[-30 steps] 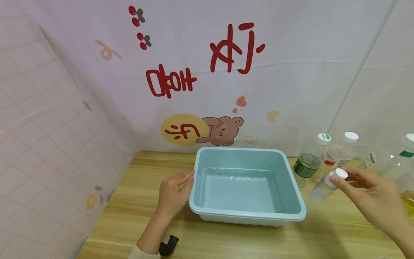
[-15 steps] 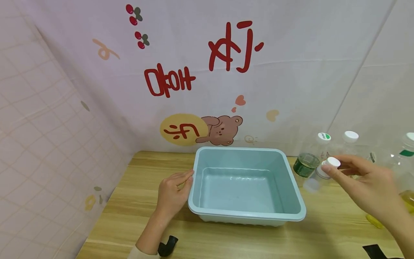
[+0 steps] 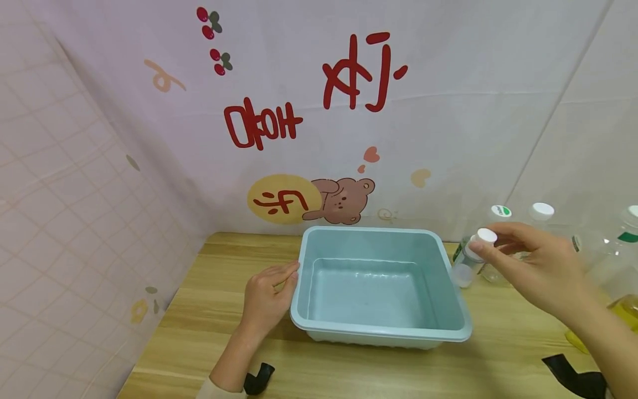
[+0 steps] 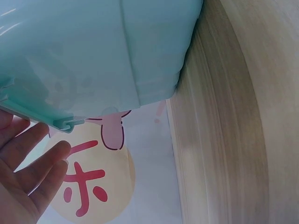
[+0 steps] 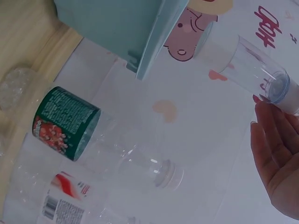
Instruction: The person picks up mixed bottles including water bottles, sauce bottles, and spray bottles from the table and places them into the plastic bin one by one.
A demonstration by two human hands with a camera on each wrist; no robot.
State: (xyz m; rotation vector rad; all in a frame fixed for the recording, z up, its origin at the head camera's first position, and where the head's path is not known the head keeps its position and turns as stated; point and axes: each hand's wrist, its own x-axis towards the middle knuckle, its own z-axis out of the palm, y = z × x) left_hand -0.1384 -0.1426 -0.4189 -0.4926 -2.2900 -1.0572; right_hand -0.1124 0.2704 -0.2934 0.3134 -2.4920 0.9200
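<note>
My left hand (image 3: 269,296) pinches the left rim of a light blue plastic basin (image 3: 381,332); in the left wrist view its fingers (image 4: 44,182) spread beneath the rim's edge. Between thumb and fingers my right hand (image 3: 538,266) grips a small clear bottle (image 3: 464,271) by its white cap (image 3: 486,236). The bottle tilts, its bottom end at the basin's right rim in the head view. The right wrist view shows the same bottle (image 5: 250,65) as a see-through cylinder with a frosted lower end, raised beside the basin wall (image 5: 110,28).
Several clear plastic bottles with white caps stand behind and right of my right hand, one with a green label (image 5: 67,121), another with a red and white label (image 5: 65,203). A yellow-tinted bottle (image 3: 625,313) is at the right. A patterned cloth (image 3: 448,138) hangs behind the wooden table (image 3: 239,249).
My right hand has moved left and slightly up with the small bottle, from over the table to the basin's right rim. The left hand has stayed at the rim.
</note>
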